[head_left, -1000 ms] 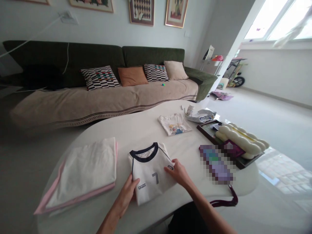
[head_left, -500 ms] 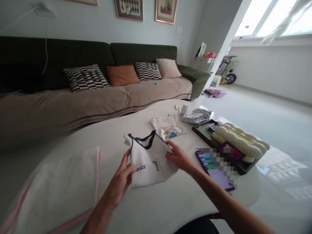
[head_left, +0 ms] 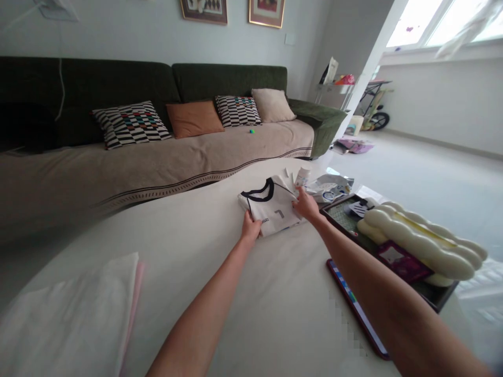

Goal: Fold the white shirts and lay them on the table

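A folded white shirt (head_left: 275, 207) with a dark neckband, small lettering and a "7" lies between my hands at the far side of the white table (head_left: 188, 230). My left hand (head_left: 250, 226) grips its lower left edge, fingers partly tucked under the cloth. On its right edge my right hand (head_left: 306, 204) is closed, thumb toward the fabric. The second folded shirt, with a printed picture, is now mostly covered by the white one; only a bit of coloured print shows below its lower edge.
Right of my hands are a white bottle (head_left: 302, 177), a silver packet (head_left: 330, 187) and a dark tray (head_left: 442, 303) holding a cream puffy case (head_left: 420, 238). A phone (head_left: 357, 309) lies beneath my right forearm. White-and-pink cloth (head_left: 74, 314) covers the near left. Behind stands a green sofa (head_left: 231, 78).
Both hands have carried the white shirt forward and to the right, from the table's middle onto the printed shirt. The camera view has shifted slightly.
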The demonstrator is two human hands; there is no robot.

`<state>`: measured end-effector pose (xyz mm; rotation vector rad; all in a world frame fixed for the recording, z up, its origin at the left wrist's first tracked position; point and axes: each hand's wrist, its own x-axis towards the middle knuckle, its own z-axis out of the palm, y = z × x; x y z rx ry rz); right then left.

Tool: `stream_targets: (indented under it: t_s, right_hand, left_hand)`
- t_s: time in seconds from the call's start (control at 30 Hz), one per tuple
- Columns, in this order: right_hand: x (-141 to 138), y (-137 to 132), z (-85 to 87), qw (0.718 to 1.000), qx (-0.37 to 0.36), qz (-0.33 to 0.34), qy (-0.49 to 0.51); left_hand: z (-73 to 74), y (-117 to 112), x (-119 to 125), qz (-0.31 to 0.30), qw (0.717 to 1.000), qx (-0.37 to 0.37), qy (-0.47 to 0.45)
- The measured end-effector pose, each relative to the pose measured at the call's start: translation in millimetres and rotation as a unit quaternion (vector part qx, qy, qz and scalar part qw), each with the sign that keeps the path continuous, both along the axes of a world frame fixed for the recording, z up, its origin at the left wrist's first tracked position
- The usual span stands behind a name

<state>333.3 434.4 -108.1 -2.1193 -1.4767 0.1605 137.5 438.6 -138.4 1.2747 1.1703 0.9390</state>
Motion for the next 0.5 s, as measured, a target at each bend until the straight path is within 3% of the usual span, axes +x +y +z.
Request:
stream_targets:
  t_s: [0.13, 0.3, 0.4, 0.5]
  right_hand:
    - [-29, -9, -13.1, 0.997, -0.017, 0.013, -0.071]
    - [-77, -26, -27.9, 0.984, -0.052, 0.11, -0.128]
    - [-92, -35, -44.1, 0.983, -0.089, 0.099, -0.13]
    - [-94, -36, -49.5, 0.982, -0.11, 0.087, -0.127]
  left_hand:
    - [-17.2, -9, -1, 0.024, 0.996, 0.033, 0.081]
    - [-12.0, -12, -7, 0.03, 0.982, 0.107, 0.15]
    - [-11.7, -10, -9, 0.013, 0.974, 0.132, 0.184]
    - [-10.5, -16, -9, -0.014, 0.967, 0.154, 0.202]
